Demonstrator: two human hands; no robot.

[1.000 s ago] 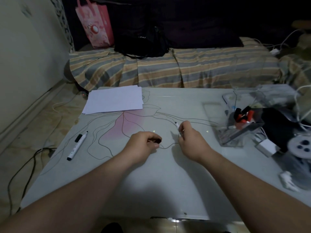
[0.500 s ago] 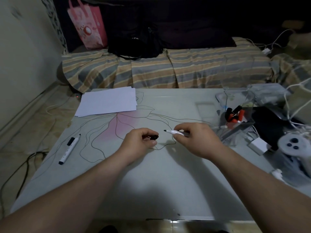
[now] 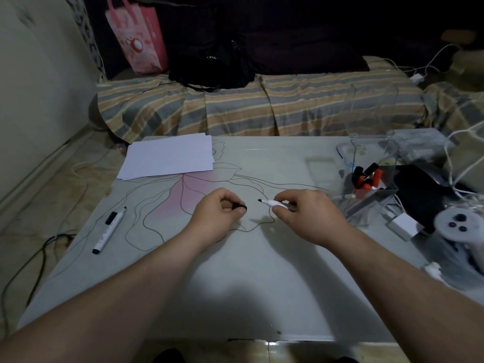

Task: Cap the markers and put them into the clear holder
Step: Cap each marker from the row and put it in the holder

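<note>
A second ago the right hand (image 3: 306,218) held the marker (image 3: 275,203) nearly upright, its tip pointing away toward the top of the frame, close by the left hand (image 3: 217,218). Now the marker lies almost level in that hand's pinch, bare tip pointing left at the black cap (image 3: 239,205) pinched in the left hand, a small gap between tip and cap. Over the last half second the two hands have barely moved, still apart above the worktop (image 3: 248,284).

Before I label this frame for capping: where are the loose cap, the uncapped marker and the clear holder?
loose cap (image 3: 239,205), head view, black end showing between left fingers.
uncapped marker (image 3: 271,203), head view, white barrel behind tip.
clear holder (image 3: 373,138), head view, top rim.
</note>
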